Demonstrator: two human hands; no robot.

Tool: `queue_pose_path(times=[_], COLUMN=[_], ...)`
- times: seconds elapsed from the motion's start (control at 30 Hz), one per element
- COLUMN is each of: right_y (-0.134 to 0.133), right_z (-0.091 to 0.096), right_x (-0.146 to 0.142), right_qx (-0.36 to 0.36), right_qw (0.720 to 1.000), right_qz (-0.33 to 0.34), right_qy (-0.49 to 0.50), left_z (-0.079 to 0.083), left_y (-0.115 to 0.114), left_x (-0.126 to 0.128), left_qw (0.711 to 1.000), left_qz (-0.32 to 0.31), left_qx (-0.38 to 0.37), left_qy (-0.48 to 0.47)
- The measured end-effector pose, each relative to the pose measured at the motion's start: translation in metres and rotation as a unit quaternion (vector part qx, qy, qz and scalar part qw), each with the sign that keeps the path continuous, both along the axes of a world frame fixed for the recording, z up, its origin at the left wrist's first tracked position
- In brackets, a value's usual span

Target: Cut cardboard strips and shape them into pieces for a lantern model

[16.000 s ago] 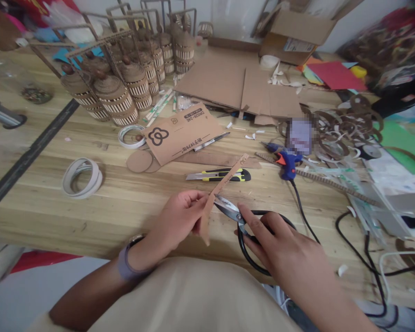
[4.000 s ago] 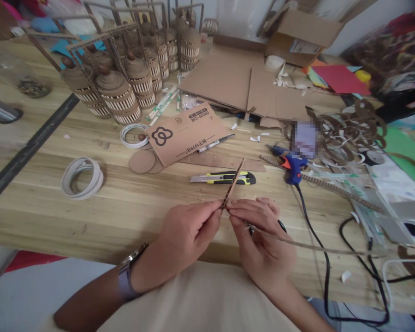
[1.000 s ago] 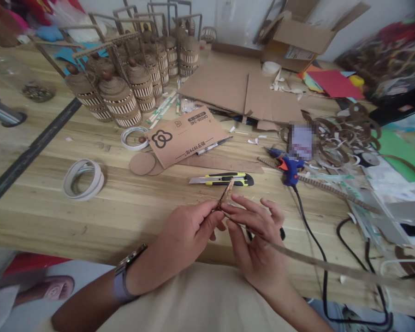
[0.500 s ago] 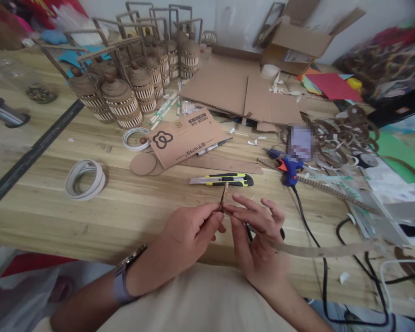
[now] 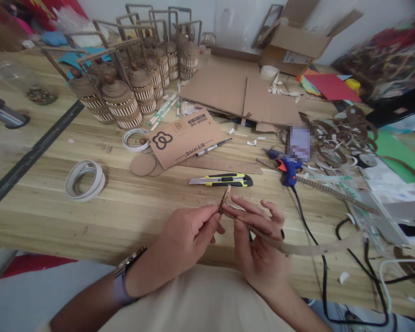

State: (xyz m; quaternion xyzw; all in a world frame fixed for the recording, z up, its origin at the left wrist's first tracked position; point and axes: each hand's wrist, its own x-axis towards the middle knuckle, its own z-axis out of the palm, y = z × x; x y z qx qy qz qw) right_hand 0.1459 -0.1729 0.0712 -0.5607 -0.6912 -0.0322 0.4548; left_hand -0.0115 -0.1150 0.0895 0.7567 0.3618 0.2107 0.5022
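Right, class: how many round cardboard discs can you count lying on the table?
2. The upper disc lies just left of the printed cardboard; the lower disc peeks out from beneath it, by the printed cardboard's near corner. More could be hidden underneath.

Since 16 seconds earlier, the card (image 5: 224, 199) has turned its corrugated edge upward and projects less beyond the left hand (image 5: 190, 229). The scissors (image 5: 282, 234) have left the card; a strip (image 5: 321, 248) now trails from the right hand (image 5: 261, 252)
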Motion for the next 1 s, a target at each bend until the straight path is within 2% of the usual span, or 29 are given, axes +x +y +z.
queue_pose_path(times=[0.2, 0.43, 0.63, 0.83, 1.0], right_y=[-0.0006, 0.0014, -0.0003, -0.0003, 0.0006], right_z=[0.0018, 0.0031, 0.0013, 0.0027, 0.0038], right_x=[0.0002, 0.0005, 0.0014, -0.0003, 0.0009], right_qx=[-0.008, 0.006, 0.004, -0.002, -0.003], right_qw=[0.999, 0.998, 1.000, 0.999, 0.998], right_qz=[0.006, -0.013, -0.007, 0.002, -0.013], right_qy=[-0.030, -0.056, -0.002, -0.046, -0.063], left_z=[0.0008, 0.0019, 0.0031, 0.0060, 0.0079], left_y=[0.0012, -0.0006, 0.0013, 0.0047, 0.0019], left_x=[-0.0014, 0.0004, -0.0018, -0.0017, -0.0017], left_qw=[0.999, 1.000, 1.000, 0.999, 0.999], left_qz=[-0.001, 0.000, -0.021, -0.020, -0.015], left_qx=[-0.037, -0.003, -0.014, -0.037, -0.020], left_qy=[0.000, 0.019, 0.009, 0.027, 0.036])
